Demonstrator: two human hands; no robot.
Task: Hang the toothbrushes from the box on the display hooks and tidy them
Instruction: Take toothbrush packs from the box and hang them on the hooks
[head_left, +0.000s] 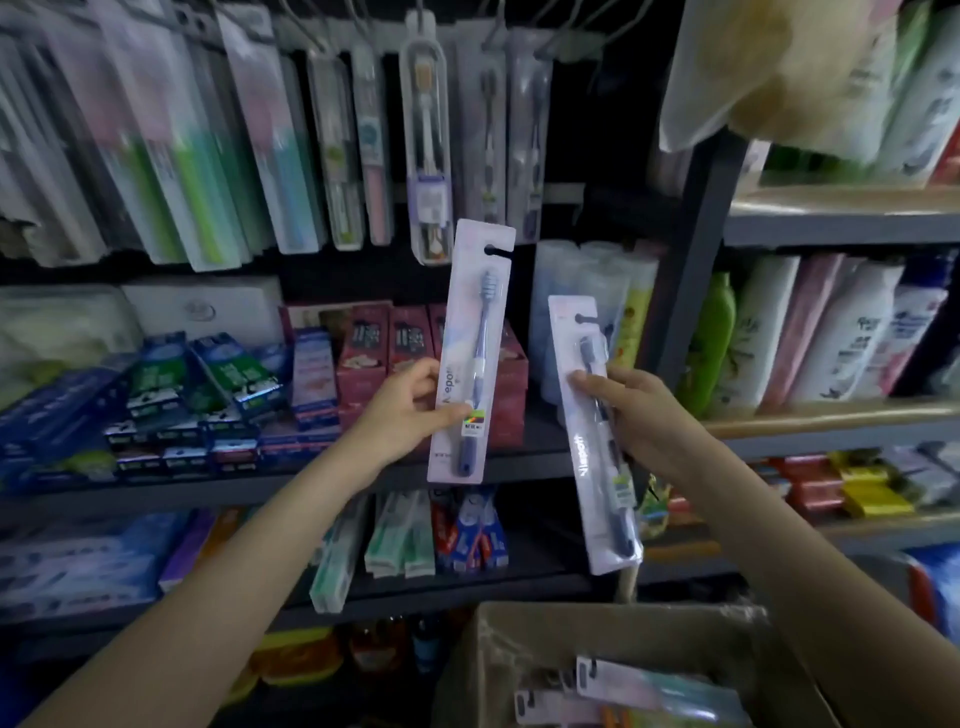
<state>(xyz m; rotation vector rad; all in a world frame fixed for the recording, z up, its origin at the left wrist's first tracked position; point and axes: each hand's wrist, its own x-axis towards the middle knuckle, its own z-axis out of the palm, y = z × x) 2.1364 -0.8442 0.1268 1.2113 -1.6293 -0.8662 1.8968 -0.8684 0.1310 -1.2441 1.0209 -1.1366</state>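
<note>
From the head camera I see the left hand (410, 402) holding one toothbrush pack (470, 353) upright, hanging slot at the top — I judge that keeps the slot ready for the display hooks (498, 36) above, where other packs already hang. The thumb lies across the front of the card and the fingers curl behind it, pinching its left edge. The right hand (631, 410) holds a second toothbrush pack (595, 436), tilted slightly and lower (waiting its turn, I'd guess). Its fingers wrap the card's right edge, fingertips pressed on the front. Below, the cardboard box (519, 649) sits open with more packs inside — plenty left to hang.
</note>
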